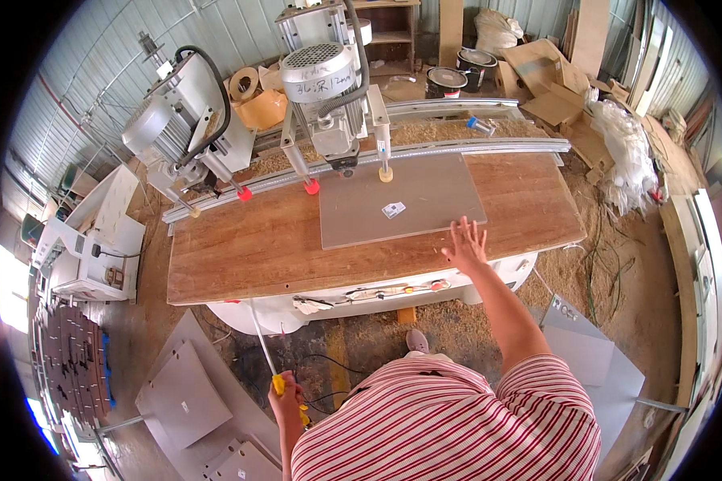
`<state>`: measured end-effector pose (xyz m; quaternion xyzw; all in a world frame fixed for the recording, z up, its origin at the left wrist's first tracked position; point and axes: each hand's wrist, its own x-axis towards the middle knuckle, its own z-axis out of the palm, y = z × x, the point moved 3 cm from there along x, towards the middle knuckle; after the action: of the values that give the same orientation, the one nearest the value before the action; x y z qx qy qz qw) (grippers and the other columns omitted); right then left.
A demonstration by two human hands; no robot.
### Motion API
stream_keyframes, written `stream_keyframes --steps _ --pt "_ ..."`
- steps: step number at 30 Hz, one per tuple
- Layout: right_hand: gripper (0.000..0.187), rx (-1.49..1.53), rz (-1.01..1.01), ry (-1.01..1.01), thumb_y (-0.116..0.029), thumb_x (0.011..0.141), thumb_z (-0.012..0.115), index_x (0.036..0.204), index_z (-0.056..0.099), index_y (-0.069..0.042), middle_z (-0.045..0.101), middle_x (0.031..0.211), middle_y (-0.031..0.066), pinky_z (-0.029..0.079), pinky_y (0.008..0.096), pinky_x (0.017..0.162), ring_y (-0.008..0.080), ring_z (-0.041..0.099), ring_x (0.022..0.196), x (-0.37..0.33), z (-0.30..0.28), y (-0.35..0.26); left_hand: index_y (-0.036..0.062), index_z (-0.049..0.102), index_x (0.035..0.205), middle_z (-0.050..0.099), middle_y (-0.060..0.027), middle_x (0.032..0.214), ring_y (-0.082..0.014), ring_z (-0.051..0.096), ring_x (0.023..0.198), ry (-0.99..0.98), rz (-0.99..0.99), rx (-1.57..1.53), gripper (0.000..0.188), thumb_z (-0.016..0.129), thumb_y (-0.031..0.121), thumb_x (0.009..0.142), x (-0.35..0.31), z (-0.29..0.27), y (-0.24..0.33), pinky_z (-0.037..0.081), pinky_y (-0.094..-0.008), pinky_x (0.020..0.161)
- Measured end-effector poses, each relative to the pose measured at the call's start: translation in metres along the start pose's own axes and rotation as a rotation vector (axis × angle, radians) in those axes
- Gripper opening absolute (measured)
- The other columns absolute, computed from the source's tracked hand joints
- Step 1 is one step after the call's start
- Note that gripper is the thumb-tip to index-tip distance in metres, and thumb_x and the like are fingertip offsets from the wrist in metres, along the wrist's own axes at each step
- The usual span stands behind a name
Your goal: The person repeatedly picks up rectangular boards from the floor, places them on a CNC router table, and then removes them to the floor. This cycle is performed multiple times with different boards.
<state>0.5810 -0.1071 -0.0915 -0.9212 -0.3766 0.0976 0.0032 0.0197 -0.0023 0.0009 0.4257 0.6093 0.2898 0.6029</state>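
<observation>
My left hand [287, 403] is low at the left, closed around a yellow air blow gun [277, 385]. The gun's long, thin metal nozzle points up toward the front edge of the wooden worktop [233, 260]. On that worktop lies a flat grey-brown panel [361, 228] with a small white label. My right hand [466, 247], fingers spread, is over the panel's near right corner; whether it presses on the panel is hard to tell. Above the panel's far part stands a drilling head [321, 76], its yellow-tipped clamp rod [386, 172] over the panel.
A second drilling head [156, 128] stands at the left, with a red-tipped rod [245, 193]. A metal fence rail [497, 147] runs behind the panel. More panels lean at lower left [186, 401] and lower right [578, 353]. Sawdust [610, 248] covers the floor at right.
</observation>
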Motion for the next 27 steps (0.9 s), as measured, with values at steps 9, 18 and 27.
stream_keyframes --steps 9,18,27 --pt "0.086 0.113 0.116 -0.072 -0.06 0.086 0.064 0.157 0.021 -0.035 0.003 0.166 0.0049 0.013 0.0633 0.119 0.0415 0.011 0.15 0.032 -0.03 0.039 0.0029 0.064 0.114 0.057 -0.0004 0.069 -0.0061 0.047 0.053 -0.269 -0.047 0.105 0.022 0.061 0.019 0.099 -0.013 0.027 0.012 0.037 -0.0212 0.048" --pt "0.084 0.174 0.049 -0.008 -0.058 0.085 0.066 0.155 0.026 -0.034 0.009 0.165 0.0066 0.025 0.0593 0.117 0.048 0.018 0.146 0.058 -0.015 0.038 0.0023 0.059 0.12 0.062 -0.0024 0.078 -0.0078 0.055 0.065 -0.385 -0.091 0.211 0.031 0.059 0.026 0.1 -0.022 0.068 0.025 0.044 -0.023 0.06" --pt "0.07 0.103 0.062 -0.013 -0.055 0.092 0.058 0.153 0.032 -0.033 0.019 0.163 0.008 0.026 0.0628 0.114 0.0441 0.029 0.142 0.049 -0.022 -0.044 0.0017 0.058 0.12 0.064 -0.0041 0.081 -0.01 0.059 0.069 -0.388 -0.131 0.174 0.034 0.06 0.029 0.1 -0.025 0.071 0.009 0.047 -0.0251 0.065"
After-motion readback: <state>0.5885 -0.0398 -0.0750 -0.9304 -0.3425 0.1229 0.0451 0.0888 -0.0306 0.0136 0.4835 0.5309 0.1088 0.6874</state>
